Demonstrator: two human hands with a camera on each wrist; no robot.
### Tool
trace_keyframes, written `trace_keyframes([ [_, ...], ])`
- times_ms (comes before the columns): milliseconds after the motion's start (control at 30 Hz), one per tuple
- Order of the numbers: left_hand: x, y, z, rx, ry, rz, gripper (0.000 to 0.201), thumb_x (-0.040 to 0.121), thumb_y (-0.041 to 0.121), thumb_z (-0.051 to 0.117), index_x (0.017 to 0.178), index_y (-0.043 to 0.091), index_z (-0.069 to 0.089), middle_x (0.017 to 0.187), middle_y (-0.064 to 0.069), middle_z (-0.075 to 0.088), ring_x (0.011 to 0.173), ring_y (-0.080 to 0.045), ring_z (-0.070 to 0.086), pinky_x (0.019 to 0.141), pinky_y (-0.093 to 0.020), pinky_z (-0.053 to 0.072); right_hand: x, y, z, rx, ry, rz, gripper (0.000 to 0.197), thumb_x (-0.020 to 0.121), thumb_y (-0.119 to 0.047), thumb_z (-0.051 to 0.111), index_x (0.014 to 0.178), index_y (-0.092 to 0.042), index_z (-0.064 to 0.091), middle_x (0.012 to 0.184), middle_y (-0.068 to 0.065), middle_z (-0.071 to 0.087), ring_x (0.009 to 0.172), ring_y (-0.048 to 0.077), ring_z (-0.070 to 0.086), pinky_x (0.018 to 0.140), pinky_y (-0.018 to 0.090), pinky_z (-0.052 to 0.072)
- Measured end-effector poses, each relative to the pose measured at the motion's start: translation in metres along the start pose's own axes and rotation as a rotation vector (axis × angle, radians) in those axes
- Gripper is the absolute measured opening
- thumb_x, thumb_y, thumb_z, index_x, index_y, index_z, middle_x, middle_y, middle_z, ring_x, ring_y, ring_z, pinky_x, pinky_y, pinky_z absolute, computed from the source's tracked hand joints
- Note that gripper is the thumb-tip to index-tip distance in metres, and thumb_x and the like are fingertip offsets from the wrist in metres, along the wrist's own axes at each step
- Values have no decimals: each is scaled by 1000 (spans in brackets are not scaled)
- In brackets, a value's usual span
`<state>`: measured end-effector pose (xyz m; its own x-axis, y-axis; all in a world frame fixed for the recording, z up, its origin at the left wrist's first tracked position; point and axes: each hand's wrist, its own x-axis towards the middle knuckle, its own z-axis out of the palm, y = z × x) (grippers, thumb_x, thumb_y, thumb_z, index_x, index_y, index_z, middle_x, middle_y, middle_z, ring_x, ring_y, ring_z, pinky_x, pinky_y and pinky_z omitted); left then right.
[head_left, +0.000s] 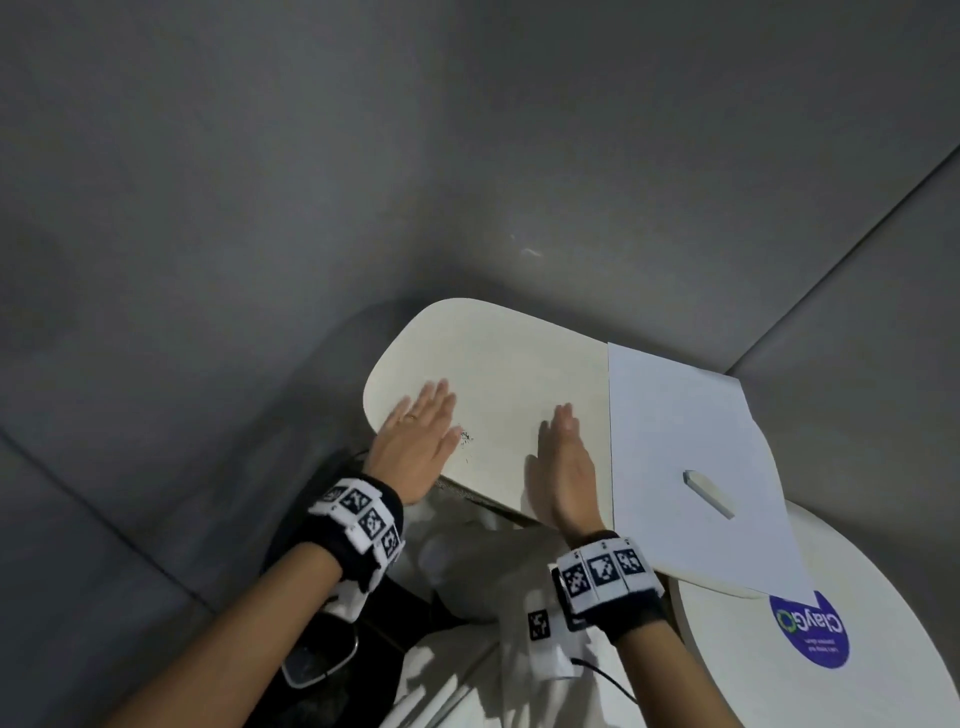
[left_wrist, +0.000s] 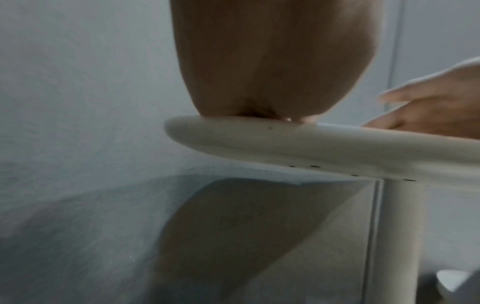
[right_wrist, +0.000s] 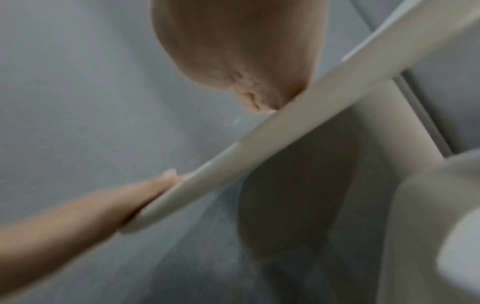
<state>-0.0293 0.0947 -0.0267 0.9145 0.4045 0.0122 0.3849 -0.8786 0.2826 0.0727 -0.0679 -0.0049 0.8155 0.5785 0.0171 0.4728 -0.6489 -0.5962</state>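
Both my hands lie flat, palms down, on a small cream table top (head_left: 498, 353). My left hand (head_left: 423, 431) rests near the top's left rounded edge, fingers straight and together, a ring on one finger. My right hand (head_left: 563, 457) lies flat beside a white sheet of paper (head_left: 685, 415), its fingers straight. A small white flat piece (head_left: 709, 491) lies on the paper. In the left wrist view the heel of my left hand (left_wrist: 259, 72) presses the table rim (left_wrist: 285, 139). The right wrist view shows the heel of my right hand (right_wrist: 233, 51) on the rim (right_wrist: 259, 152).
A second round white table (head_left: 857, 649) with a blue round sticker (head_left: 810, 631) stands at the lower right, partly under the paper. A dark speck mark (head_left: 465, 437) sits on the cream top. Grey floor (head_left: 363, 156) surrounds the tables. A white post (left_wrist: 403, 236) holds up the top.
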Motion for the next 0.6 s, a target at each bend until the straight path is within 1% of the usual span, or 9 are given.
trace_keyframes([
  [67,-13,6,2,-204,-43,165,53,105,40,8,154,20,15,161,8,5,147,-2,0,118,-23,-1,6,6,18,-172,-12,1,59,99,-24,34,147,1,11,157,21,2,146,35,-2,120,50,6],
  [133,-28,3,-1,-686,-26,193,51,103,41,20,150,22,30,156,11,26,143,5,15,117,-17,10,8,-14,29,-212,-7,120,63,100,-38,18,149,-2,3,158,15,-6,147,28,-7,121,45,-3],
  [200,-43,-10,2,-990,257,83,45,105,36,29,144,18,44,147,10,43,137,2,35,113,-16,24,9,-35,40,-235,-57,46,65,99,-43,8,149,-3,-3,158,12,-11,147,24,-11,119,38,-6],
  [267,-57,-34,16,-959,577,-137,46,102,34,29,135,14,53,137,6,54,130,-7,46,110,-23,32,5,-50,53,-255,-132,-94,63,99,-42,7,149,-4,-1,158,12,-10,147,23,-10,119,36,-5],
  [333,-72,-60,36,-926,706,-326,46,98,37,27,127,17,57,126,4,58,122,-17,51,106,-34,37,1,-61,53,-172,-269,-169,59,101,-39,11,150,-7,4,159,8,-6,148,19,-7,121,34,-4],
  [433,-91,-87,65,-968,678,-477,29,103,28,31,115,20,56,105,1,63,105,-25,57,93,-35,43,-3,-69,26,440,-506,-69,52,102,-41,20,149,-19,22,158,-4,19,142,3,19,114,21,19],
  [467,-95,-92,74,-1009,633,-522,24,104,20,32,114,16,55,98,-1,63,97,-27,59,86,-30,44,-4,-64,14,581,-460,11,52,101,-42,21,147,-20,26,154,-4,28,136,1,29,105,15,28],
  [533,-101,-103,96,-1077,515,-644,22,103,5,34,116,5,52,90,-7,62,78,-25,59,69,-17,44,-5,-47,0,540,-235,68,53,100,-46,21,145,-19,32,150,0,37,136,8,35,98,15,29],
  [600,-103,-110,125,-1105,309,-805,22,99,-2,39,116,-4,52,83,-11,62,62,-14,57,52,-10,41,-4,-25,1,355,-113,24,56,101,-47,19,148,-17,23,156,2,24,145,15,20,111,21,18],
])
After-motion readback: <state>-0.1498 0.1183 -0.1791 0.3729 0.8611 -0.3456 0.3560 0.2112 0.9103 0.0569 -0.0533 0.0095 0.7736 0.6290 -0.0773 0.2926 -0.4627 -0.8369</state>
